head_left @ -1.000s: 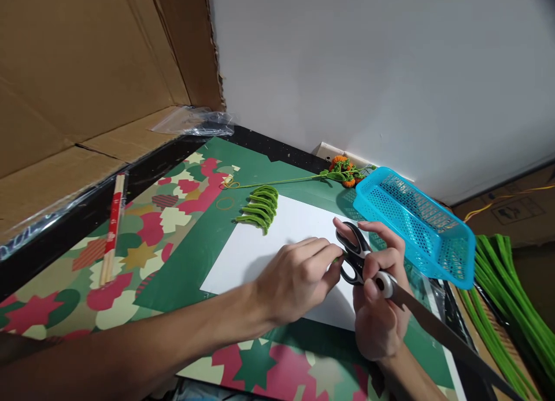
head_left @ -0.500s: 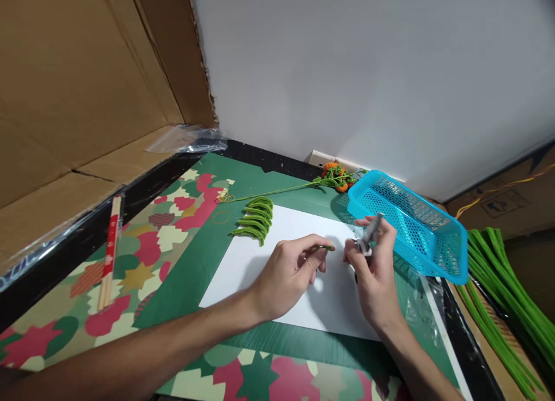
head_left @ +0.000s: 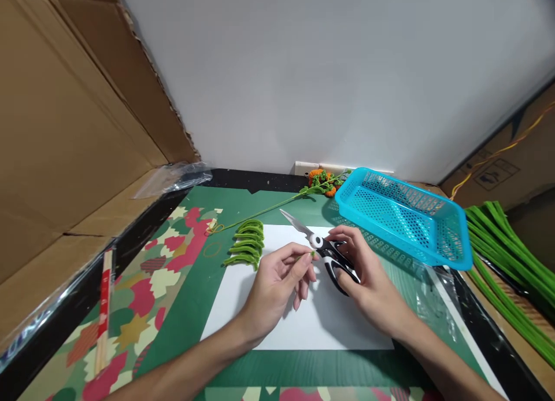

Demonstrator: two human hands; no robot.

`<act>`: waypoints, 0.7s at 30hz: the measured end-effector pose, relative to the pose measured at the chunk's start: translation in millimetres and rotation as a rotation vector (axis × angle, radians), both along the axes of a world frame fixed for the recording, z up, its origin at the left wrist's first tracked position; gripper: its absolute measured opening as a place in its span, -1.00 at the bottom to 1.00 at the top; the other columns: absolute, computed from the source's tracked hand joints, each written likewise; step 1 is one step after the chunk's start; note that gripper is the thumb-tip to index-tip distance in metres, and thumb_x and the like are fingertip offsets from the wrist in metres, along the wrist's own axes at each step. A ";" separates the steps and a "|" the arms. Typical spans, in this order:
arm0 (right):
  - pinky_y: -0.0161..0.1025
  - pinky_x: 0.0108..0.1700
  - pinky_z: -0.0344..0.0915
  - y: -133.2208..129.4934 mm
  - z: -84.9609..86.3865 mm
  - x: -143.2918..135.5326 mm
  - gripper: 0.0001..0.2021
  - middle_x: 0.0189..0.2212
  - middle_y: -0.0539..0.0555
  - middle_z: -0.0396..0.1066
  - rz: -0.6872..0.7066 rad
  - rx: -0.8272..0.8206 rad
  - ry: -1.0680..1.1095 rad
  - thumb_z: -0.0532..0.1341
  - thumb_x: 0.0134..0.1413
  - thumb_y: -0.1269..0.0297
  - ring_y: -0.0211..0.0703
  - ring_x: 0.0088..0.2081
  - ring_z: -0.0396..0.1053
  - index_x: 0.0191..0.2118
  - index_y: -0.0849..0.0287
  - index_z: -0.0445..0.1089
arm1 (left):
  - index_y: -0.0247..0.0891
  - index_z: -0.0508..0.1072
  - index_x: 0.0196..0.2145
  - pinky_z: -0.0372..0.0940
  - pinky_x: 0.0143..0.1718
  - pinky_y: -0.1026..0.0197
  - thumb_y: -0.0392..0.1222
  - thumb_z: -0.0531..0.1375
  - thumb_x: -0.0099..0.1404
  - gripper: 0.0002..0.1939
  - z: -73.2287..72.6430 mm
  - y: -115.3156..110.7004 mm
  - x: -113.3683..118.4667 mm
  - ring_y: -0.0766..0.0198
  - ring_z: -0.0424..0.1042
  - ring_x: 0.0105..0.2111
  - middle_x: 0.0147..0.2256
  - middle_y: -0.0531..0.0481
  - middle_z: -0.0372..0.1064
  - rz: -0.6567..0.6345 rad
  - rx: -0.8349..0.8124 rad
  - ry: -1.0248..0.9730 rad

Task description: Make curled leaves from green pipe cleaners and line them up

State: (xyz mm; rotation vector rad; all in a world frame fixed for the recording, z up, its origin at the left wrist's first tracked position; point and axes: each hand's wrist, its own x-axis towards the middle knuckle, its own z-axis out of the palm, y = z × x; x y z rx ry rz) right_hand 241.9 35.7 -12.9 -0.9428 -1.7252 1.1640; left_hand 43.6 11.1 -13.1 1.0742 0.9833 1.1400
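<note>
Between the thumb and fingertips of my left hand (head_left: 281, 285) is pinched a small green pipe cleaner piece (head_left: 313, 254), mostly hidden by the fingers. My right hand (head_left: 364, 273) has its fingers on the black-and-white handles of a pair of scissors (head_left: 318, 242). The blades point up and left, away from me, just beyond my left fingertips. Both hands are over a white sheet of paper (head_left: 277, 331). On its upper left edge lies a row of several bent green pipe cleaner pieces (head_left: 248, 243).
A blue perforated basket (head_left: 403, 216) stands at the right. Behind lies an orange flower with a long green stem (head_left: 321, 184). Long green pipe cleaners (head_left: 507, 256) lie at far right, wrapped chopsticks (head_left: 104, 314) at left. Cardboard (head_left: 73, 88) and a wall border the table.
The scissors have swung from upright in my right hand to pointing left, with my fingers now at the handles. My left hand keeps its pinch. The camera view has shifted.
</note>
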 end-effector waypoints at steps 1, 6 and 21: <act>0.06 0.14 0.40 -0.1 0.2 -0.3 -0.49 0.13 0.15 0.39 -0.008 0.022 -0.020 0.19 0.21 0.41 0.01 0.10 0.42 0.25 -0.01 0.20 | -0.31 0.52 -0.14 0.25 -0.70 0.42 0.01 0.28 0.47 -0.72 -0.5 0.3 -0.9 0.42 0.36 -0.62 -0.45 0.06 0.44 -0.005 -0.008 -0.004; -0.05 0.00 0.46 2.0 0.8 -0.6 -0.59 0.07 0.12 0.46 -0.087 0.063 -0.103 0.23 0.22 0.43 -0.08 -0.09 0.47 0.16 0.02 0.32 | -0.33 0.58 -0.03 0.28 -0.73 0.41 -0.02 0.34 0.41 -0.67 -0.9 2.7 -4.5 0.39 0.40 -0.64 -0.43 0.01 0.49 -0.006 -0.041 0.001; -0.15 -0.13 0.41 -7.1 16.0 -5.5 -0.55 -0.04 0.09 0.37 -0.097 0.137 -0.042 0.41 0.20 0.08 -0.07 -0.11 0.39 0.13 0.03 0.37 | -0.30 0.52 -0.19 0.29 -0.76 0.42 0.04 0.44 0.30 -0.64 0.5 6.2 -3.1 0.42 0.36 -0.71 -0.50 0.08 0.47 -0.008 -0.094 -0.021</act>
